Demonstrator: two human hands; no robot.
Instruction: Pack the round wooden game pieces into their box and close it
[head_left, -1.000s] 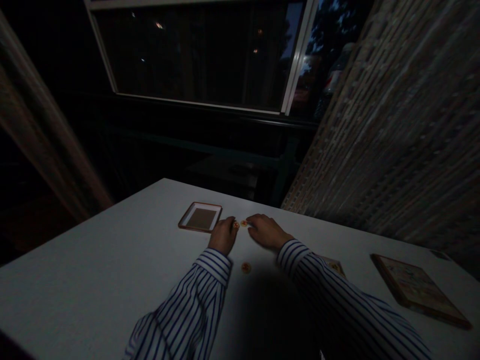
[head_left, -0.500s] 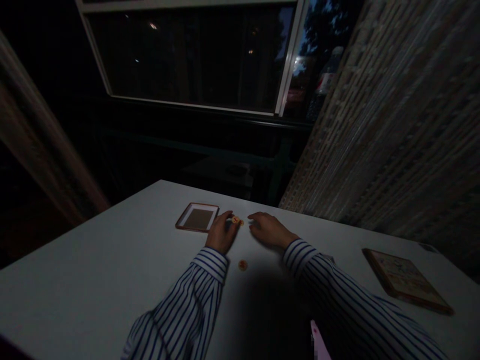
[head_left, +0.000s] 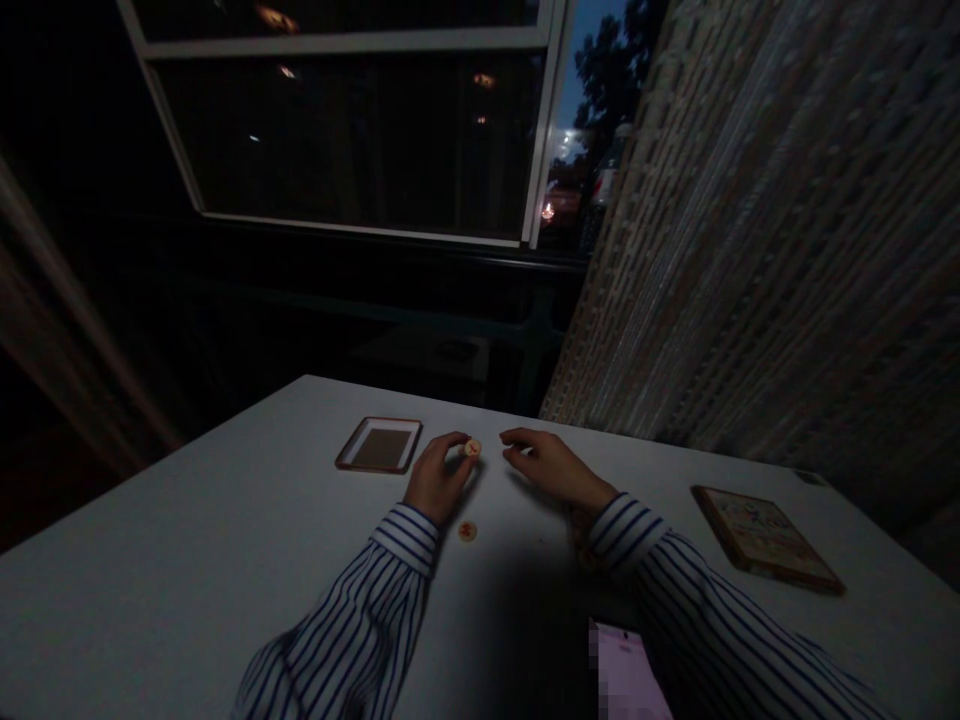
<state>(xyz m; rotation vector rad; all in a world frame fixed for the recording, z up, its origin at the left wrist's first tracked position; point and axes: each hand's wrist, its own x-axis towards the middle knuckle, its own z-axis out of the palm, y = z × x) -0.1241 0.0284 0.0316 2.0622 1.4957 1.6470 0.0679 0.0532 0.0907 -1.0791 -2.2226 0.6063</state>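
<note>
At the far left, a soft curtain (head_left: 52, 330) is seen falling in dim folds. A smooth white tabletop (head_left: 247, 545) is spread across the lower view, and on it a shallow, square-cornered tray (head_left: 381, 449) is set, edged in brown, with pale inner walls and a flat brown floor. Just beside the tray, the left hand (head_left: 433, 482) is closed in a pinch, and a small round marked disc (head_left: 472, 448) is gripped between thumb and fingers, near the tabletop's far edge. Its pale face, printed with a red character, is turned toward the viewer; being circular, the face is given no long axis. Whether one piece or a short stack is held cannot be told. Nearer the viewer, a second disc (head_left: 466, 531) is laid flat, its marked face turned upward. The right hand (head_left: 559, 470) is open, its fingers curved and a gap left between thumb and forefinger. Below it, a phone (head_left: 630, 670) with a glossy pinkish screen is partly shown. Farther right, a flat rectangular box (head_left: 769, 535) with a patterned top and brown edges is placed slantwise, backed by a coarse, stringy curtain (head_left: 750, 260).
</note>
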